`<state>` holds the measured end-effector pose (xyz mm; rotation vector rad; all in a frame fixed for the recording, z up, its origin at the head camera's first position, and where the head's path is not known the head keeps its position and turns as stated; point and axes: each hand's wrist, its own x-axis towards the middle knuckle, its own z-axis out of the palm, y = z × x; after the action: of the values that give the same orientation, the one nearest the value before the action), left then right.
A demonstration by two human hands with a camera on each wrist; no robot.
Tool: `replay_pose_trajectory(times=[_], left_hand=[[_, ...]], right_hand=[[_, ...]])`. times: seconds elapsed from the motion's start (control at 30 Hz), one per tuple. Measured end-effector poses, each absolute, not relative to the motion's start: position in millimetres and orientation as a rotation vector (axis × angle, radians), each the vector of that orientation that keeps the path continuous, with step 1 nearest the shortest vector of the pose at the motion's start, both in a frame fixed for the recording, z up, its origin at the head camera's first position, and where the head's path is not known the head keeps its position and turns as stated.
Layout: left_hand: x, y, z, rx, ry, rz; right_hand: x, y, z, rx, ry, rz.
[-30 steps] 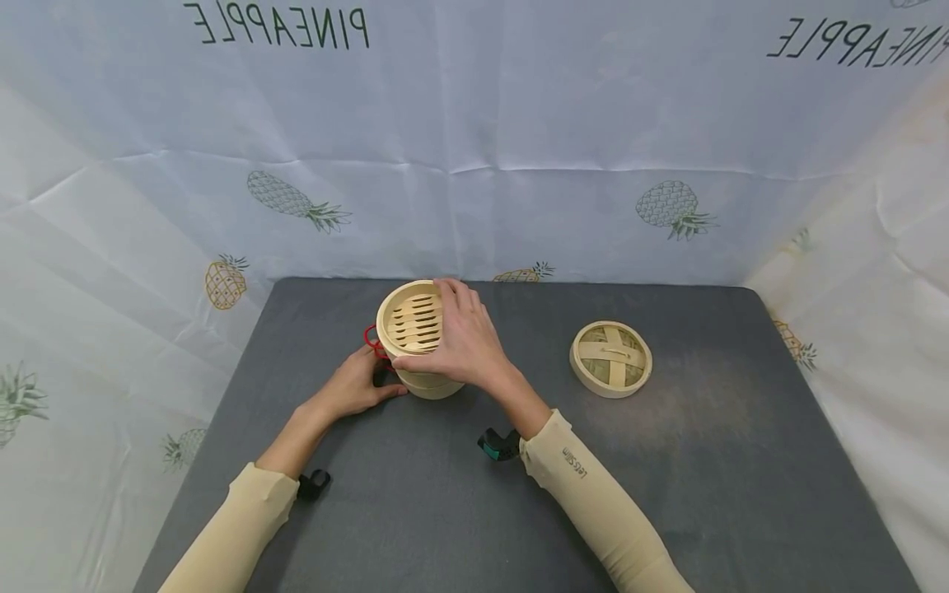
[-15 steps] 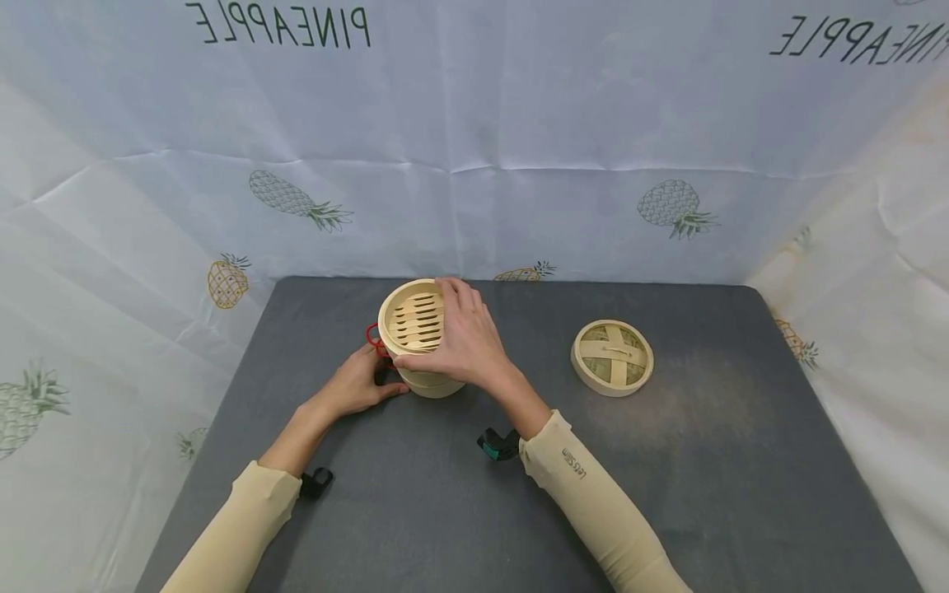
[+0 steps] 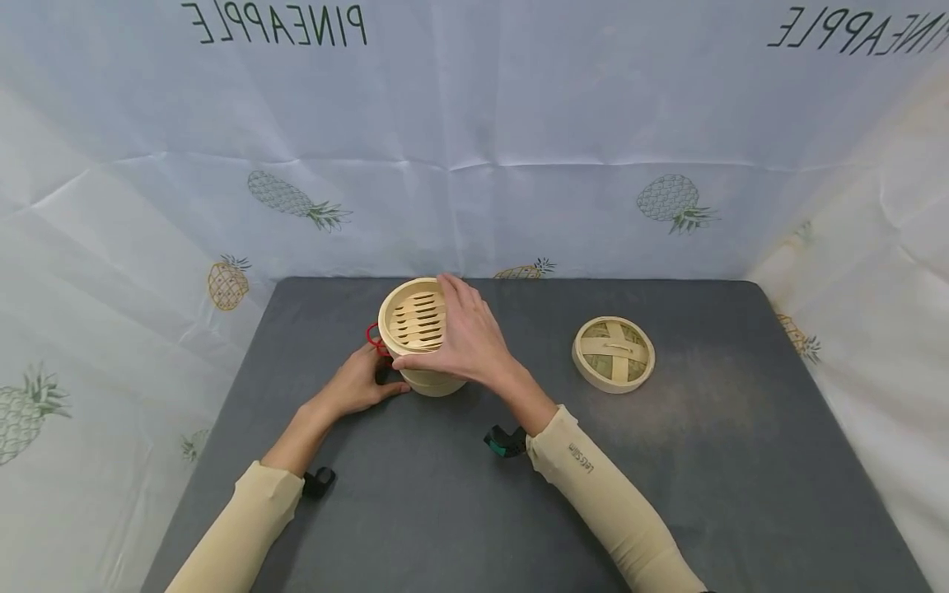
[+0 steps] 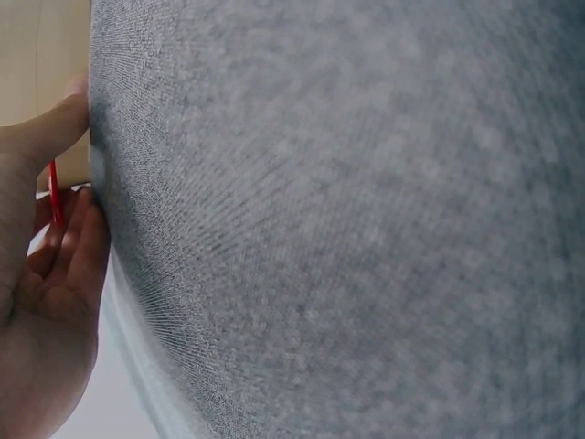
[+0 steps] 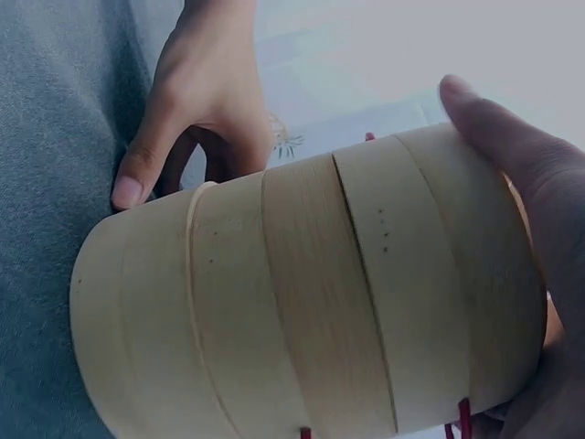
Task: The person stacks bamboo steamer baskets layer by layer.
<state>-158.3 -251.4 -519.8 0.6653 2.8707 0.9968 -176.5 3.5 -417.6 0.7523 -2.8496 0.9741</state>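
Note:
A stack of round bamboo steamer baskets (image 3: 432, 382) stands at the left back of the table, slatted tray (image 3: 417, 321) on top and red cord loops (image 3: 373, 336) on its left side. My right hand (image 3: 474, 336) spans the top basket, thumb at the near rim and fingers over the far rim; in the right wrist view that thumb lies against the upper tier (image 5: 430, 229). My left hand (image 3: 357, 384) holds the lower left side of the stack, thumb in front near the table; its other fingers are partly hidden behind. In the left wrist view, the left hand (image 4: 46, 302) touches the basket wall (image 4: 41, 64).
A round woven bamboo lid (image 3: 613, 354) with crossed strips lies on the dark grey table (image 3: 445, 511), right of the stack. Behind the table hangs a pale curtain (image 3: 460, 107) printed with pineapples.

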Motion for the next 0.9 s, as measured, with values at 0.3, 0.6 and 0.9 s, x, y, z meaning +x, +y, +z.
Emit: replay_pose_trajectory(times=[0.3,0.6,0.9], left_hand=[[-158,-250,-517,0.640,2.860,0.991],[-159,-248,-517,0.631,2.851,1.000],[-160,-248,-516,0.641,2.852,1.000]], right_hand=[[-173,19,-420,0.800,-2.778,1.168],[-165,38,-416,0.833,-2.710,1.148],[-163,61,-412,0.861,-2.647,1.116]])
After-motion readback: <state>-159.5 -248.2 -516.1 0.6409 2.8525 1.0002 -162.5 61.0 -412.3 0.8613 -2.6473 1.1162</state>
